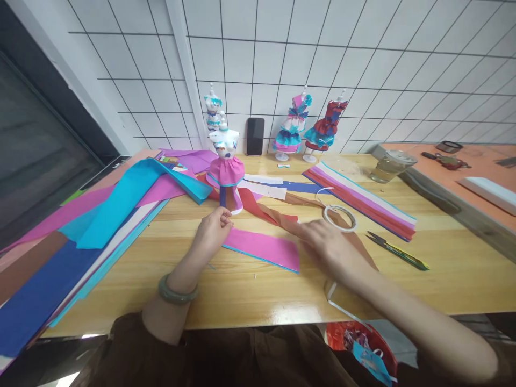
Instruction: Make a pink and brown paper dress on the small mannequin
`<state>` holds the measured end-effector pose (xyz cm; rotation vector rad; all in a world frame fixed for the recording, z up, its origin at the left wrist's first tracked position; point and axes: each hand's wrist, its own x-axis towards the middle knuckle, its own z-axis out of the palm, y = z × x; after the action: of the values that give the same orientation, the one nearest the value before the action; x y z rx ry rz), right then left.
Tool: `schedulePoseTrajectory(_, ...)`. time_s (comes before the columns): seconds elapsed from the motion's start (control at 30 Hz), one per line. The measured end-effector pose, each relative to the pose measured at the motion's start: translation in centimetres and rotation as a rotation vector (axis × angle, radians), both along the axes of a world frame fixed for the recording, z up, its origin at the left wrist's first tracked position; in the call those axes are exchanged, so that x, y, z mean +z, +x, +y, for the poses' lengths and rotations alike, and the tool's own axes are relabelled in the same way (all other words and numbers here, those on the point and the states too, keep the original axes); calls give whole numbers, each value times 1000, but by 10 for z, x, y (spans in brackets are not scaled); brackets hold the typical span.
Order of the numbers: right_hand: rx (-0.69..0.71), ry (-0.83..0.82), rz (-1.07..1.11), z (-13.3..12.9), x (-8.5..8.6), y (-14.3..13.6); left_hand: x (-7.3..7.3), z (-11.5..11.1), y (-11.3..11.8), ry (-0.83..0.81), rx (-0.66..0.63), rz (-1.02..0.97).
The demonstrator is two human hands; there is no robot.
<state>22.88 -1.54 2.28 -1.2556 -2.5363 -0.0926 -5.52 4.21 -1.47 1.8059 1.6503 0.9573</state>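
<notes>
My left hand is pinched closed at the left end of a pink strip with a blue lower edge. The strip lies on the wooden table. To its right, my right hand has curled fingers over the end of a brown strip; what its fingertips hold, if anything, is hidden. Just behind my left hand stands a small dress form with a gathered pink skirt. A roll of white tape lies beyond my right hand, and yellow-handled snips rest to its right.
Long coloured strips cover the table's left side. More layered strips lie at the right, near a lidded cup. A phone and dressed forms stand by the tiled wall. A red bin sits below the front edge.
</notes>
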Motion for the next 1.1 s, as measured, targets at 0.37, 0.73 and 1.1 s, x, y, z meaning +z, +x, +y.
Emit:
schedulePoseTrajectory(0.37,209,-84,-77,-45,-21,-32,8,2,-9,-283,71,-359)
schedulePoseTrajectory(0.73,249,-110,-51,-44,-26,-27,17,1,-18,-479,92,-453)
schedulePoseTrajectory(1.1,290,-185,42,-41,-20,-27,15,7,-28,-345,215,-308)
